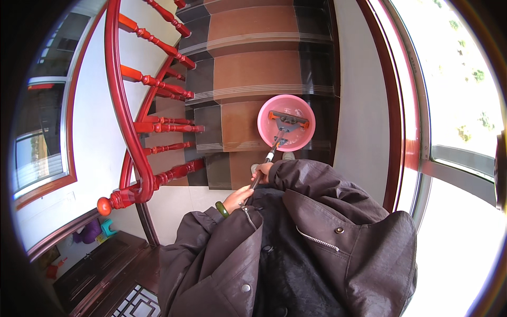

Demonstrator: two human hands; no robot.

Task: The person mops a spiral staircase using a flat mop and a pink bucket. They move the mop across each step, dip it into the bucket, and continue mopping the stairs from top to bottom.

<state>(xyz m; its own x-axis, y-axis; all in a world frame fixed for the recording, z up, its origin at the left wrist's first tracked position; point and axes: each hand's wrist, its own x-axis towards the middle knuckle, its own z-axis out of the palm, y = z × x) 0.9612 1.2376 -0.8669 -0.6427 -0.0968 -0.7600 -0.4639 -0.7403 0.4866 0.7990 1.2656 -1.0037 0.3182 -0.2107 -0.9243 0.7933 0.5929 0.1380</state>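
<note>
A pink plastic basin point(264, 126) with water in it rests on a stair tread in front of me. Inside it lies the grey and orange head of a sponge mop point(288, 119). The mop's dark pole point(271, 153) slants back towards my body. My right hand point(263, 172) grips this pole below the basin in the picture. Closer to my body, my left hand point(238, 196) also holds the pole. A green bangle point(222, 209) circles my left wrist. The sponge itself is mostly hidden under the mop head's frame.
Brown and black tiled stairs point(257, 71) rise ahead. A red wooden balustrade point(115, 79) borders them on the left, ending in a newel post point(122, 200). A wall point(362, 99) and bright window point(459, 99) stand right. Two shoe tips point(288, 155) show beneath the basin.
</note>
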